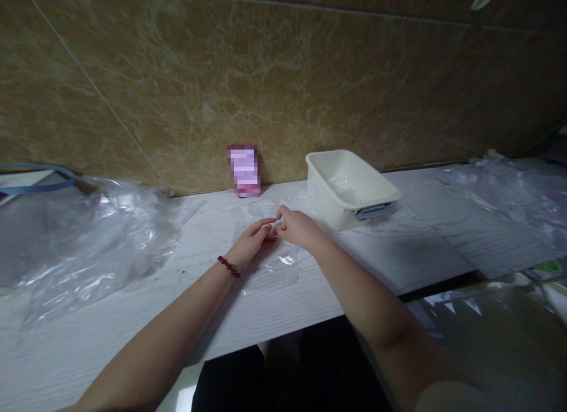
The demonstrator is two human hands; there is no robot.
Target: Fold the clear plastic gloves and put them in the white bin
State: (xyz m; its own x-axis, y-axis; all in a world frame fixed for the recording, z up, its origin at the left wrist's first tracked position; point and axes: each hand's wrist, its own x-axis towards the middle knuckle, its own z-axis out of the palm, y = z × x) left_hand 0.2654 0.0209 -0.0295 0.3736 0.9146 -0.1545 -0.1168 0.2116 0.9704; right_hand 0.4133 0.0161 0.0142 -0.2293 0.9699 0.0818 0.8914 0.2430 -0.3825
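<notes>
My left hand (253, 239) and my right hand (297, 227) meet at the middle of the white table (133, 317). Their fingertips pinch the top edge of a small clear plastic bag (283, 263) that lies flat on the table under them. A small pale object sits between the fingertips; I cannot tell what it is. A red bead bracelet (228, 266) is on my left wrist.
A white plastic tub (349, 187) stands just right of my hands, by the wall. A pink card (243, 171) leans on the brown tiled wall. Crumpled clear plastic (97, 234) lies at left, more plastic sheeting (509, 187) at right. The table's front edge runs close below.
</notes>
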